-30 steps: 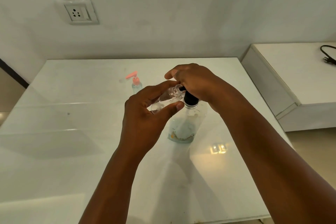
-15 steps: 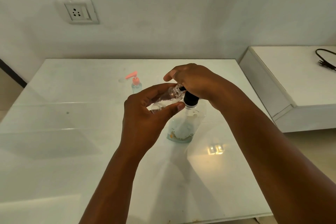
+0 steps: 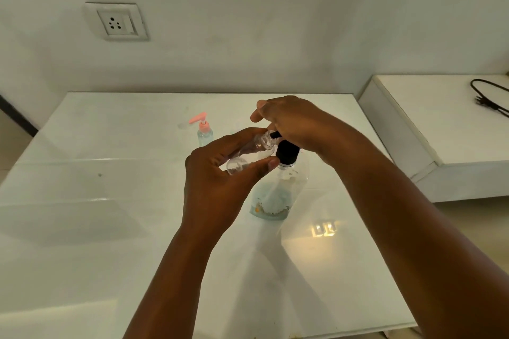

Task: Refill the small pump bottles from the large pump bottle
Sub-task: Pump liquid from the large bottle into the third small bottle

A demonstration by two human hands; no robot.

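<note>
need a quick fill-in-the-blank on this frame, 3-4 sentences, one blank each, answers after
1. The left hand holds a small clear bottle, tilted with its open neck at the nozzle of the large pump bottle, whose pump collar is ____ in colour.
2. The right hand rests on top of the large bottle's ____.
3. The small bottle standing on the table has a ____ pump.
4. A black cable lies on the white surface to the ____.

Missing words: black; pump; pink; right

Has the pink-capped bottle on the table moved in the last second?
No. The pink-capped bottle stands at the same spot relative to the table's back edge; only the camera shifted.
</note>
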